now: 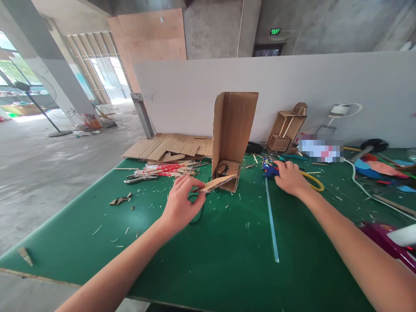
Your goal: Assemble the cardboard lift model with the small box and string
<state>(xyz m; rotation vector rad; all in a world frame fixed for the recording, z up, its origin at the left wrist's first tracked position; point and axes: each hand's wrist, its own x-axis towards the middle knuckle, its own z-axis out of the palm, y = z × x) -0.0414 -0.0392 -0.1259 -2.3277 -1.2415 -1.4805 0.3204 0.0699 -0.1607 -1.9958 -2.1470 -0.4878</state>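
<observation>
My left hand (183, 200) pinches a small flat piece of cardboard (219, 183) between thumb and fingers. Just behind that piece stands a tall cardboard box (236, 125), upright, with its near side open and a low compartment at the bottom. A black cord (202, 212) runs on the table below my left hand and partly hides behind it. Over to the right, my right hand (290, 177) has its fingers curled on a blue tool (269, 170), possibly a glue gun; its far part is hard to make out. A yellow loop (316, 182) lies beside that hand.
Cardboard sheets (169, 145), thin sticks (172, 168) and scissors (141, 178) lie at the back left of the green table (224, 255). A pale blue strip (271, 221) lies in front of my right hand. Another cardboard structure (286, 130) stands by the white partition (292, 82).
</observation>
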